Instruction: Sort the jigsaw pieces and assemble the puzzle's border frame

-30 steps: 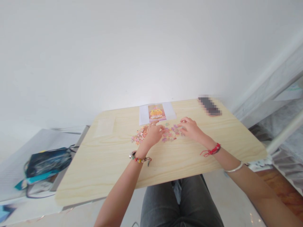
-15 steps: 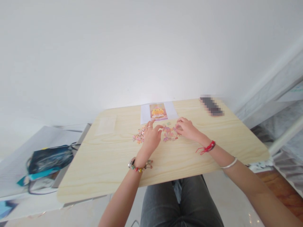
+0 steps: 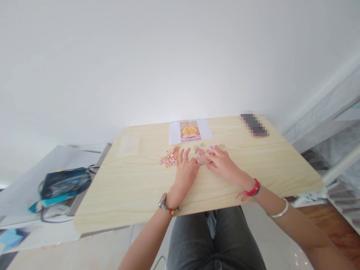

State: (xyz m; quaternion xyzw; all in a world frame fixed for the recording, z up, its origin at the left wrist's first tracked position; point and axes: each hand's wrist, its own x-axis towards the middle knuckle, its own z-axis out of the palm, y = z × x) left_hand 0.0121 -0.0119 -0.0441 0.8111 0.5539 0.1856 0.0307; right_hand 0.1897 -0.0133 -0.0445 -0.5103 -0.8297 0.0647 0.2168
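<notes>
Two hands rest flat, fingers spread, holding nothing, near the middle of the pale wooden tabletop [image 3: 135, 195]. Nearest, the left hand [image 3: 186, 170] lies palm-down just right of a heap of small pinkish-orange jigsaw pieces [image 3: 170, 156]; the right hand [image 3: 222, 164] touches a scatter of pink-purple jigsaw pieces [image 3: 203, 153]. Sorting loose pieces seems the step in hand; picking one out would call for a fine fingertip pinch. Farther, at the back edge, lies a white sheet with a yellow chick picture [image 3: 190, 131].
</notes>
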